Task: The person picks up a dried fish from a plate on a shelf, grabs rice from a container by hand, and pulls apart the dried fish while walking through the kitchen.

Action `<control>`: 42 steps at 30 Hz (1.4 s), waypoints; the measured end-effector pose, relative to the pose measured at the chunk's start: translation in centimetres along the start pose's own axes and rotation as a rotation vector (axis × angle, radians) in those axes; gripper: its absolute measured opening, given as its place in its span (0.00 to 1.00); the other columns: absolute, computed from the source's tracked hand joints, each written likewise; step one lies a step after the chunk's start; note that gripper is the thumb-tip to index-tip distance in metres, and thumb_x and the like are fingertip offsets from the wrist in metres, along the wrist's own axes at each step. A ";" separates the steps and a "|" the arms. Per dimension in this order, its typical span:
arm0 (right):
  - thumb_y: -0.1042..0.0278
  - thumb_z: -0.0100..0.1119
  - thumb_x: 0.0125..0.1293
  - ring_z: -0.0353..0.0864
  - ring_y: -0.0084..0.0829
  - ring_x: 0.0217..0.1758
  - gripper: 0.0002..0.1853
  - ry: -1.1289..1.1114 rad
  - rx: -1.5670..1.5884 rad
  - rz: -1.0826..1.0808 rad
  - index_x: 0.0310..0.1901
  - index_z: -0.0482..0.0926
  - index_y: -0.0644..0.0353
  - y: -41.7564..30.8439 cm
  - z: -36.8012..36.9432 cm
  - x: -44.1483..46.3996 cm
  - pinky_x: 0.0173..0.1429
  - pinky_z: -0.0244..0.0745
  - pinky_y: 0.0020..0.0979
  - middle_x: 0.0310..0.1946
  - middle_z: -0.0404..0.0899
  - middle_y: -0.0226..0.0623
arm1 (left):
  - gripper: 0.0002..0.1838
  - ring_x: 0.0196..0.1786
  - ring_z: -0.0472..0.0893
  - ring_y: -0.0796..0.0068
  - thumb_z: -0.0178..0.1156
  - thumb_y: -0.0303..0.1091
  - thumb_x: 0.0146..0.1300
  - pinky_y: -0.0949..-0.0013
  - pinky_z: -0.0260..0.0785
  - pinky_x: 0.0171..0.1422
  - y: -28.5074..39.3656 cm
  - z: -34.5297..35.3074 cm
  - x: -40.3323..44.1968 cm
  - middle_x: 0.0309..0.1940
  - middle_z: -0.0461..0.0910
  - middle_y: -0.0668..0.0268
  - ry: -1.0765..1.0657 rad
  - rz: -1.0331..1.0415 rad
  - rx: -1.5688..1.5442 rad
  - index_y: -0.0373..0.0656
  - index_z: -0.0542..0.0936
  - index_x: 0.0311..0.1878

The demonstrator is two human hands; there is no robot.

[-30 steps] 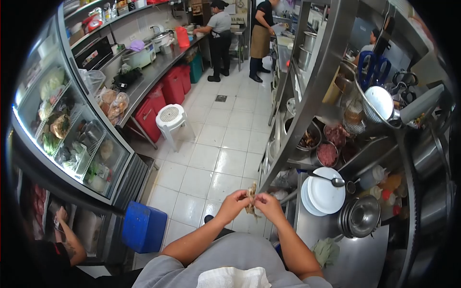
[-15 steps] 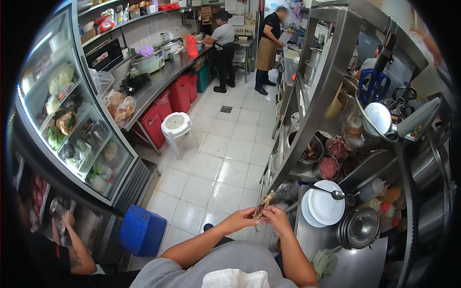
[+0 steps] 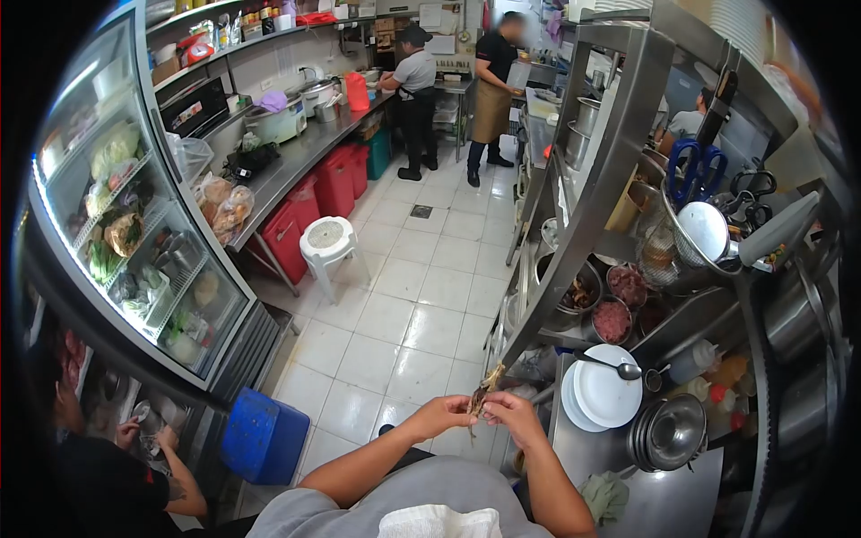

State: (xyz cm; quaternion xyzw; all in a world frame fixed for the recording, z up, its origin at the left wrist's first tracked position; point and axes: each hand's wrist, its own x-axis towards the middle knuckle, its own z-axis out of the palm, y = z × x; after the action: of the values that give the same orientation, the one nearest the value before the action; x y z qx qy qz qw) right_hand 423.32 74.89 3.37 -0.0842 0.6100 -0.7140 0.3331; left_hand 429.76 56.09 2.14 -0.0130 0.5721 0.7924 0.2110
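Note:
A thin, pale brown, stringy piece of food [image 3: 485, 387] is held upright in front of my body, between both hands. My left hand [image 3: 444, 416] pinches it from the left side. On the other side, my right hand [image 3: 511, 416] grips it with its fingertips, close to the left ones. What exactly the piece is cannot be made out. To the right of my hands, white plates [image 3: 608, 394] with a dark spoon [image 3: 619, 366] on top rest on a steel counter [image 3: 574, 448].
A blue bin [image 3: 265, 437] stands left, by the glass-door fridge [image 3: 143, 233]. A white stool [image 3: 328, 240] is ahead. A steel shelf [image 3: 574, 188] rises at right, near metal bowls [image 3: 674, 430]. One person [image 3: 134, 466] works at lower left; two others stand at the back.
The view has tilted up and shifted. The held piece has turned slightly between my fingers. The person at lower left has leaned further in, a metal container now near their hands.

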 end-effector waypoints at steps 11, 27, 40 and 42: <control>0.67 0.58 0.59 0.77 0.22 0.35 0.08 -0.005 -0.135 0.037 0.35 0.76 0.62 0.9 -0.4 0.1 0.34 0.72 0.23 0.30 0.77 0.30 | 0.23 0.48 0.74 0.77 0.62 0.29 0.57 0.72 0.66 0.55 -0.7 0.2 -0.4 0.44 0.77 0.66 -0.038 0.080 0.173 0.37 0.71 0.56; 0.68 0.55 0.61 0.75 0.21 0.36 0.05 -0.043 0.141 0.071 0.37 0.75 0.57 2.6 -0.1 -0.7 0.38 0.72 0.26 0.33 0.76 0.28 | 0.23 0.48 0.74 0.76 0.62 0.28 0.56 0.72 0.66 0.56 -1.1 0.8 -0.9 0.44 0.77 0.66 -0.016 0.058 0.101 0.36 0.71 0.56; 0.68 0.58 0.60 0.75 0.21 0.39 0.10 -0.054 0.073 0.038 0.42 0.76 0.60 2.2 0.1 -1.3 0.40 0.71 0.25 0.38 0.78 0.30 | 0.22 0.47 0.76 0.77 0.62 0.32 0.58 0.72 0.67 0.54 -1.5 1.0 -1.3 0.45 0.79 0.66 0.087 0.117 0.277 0.39 0.73 0.56; 0.69 0.59 0.60 0.76 0.22 0.40 0.10 -0.058 0.045 0.003 0.43 0.76 0.61 2.3 0.0 -1.3 0.40 0.71 0.25 0.39 0.78 0.31 | 0.22 0.47 0.76 0.77 0.62 0.33 0.58 0.72 0.67 0.54 -1.4 0.9 -1.2 0.45 0.79 0.66 0.087 0.117 0.301 0.39 0.73 0.56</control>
State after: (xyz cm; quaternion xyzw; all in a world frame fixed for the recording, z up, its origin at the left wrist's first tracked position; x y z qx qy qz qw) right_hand 425.17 75.51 1.56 -0.0966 0.5841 -0.7243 0.3533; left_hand 431.52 56.91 1.49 0.0179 0.6926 0.7076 0.1392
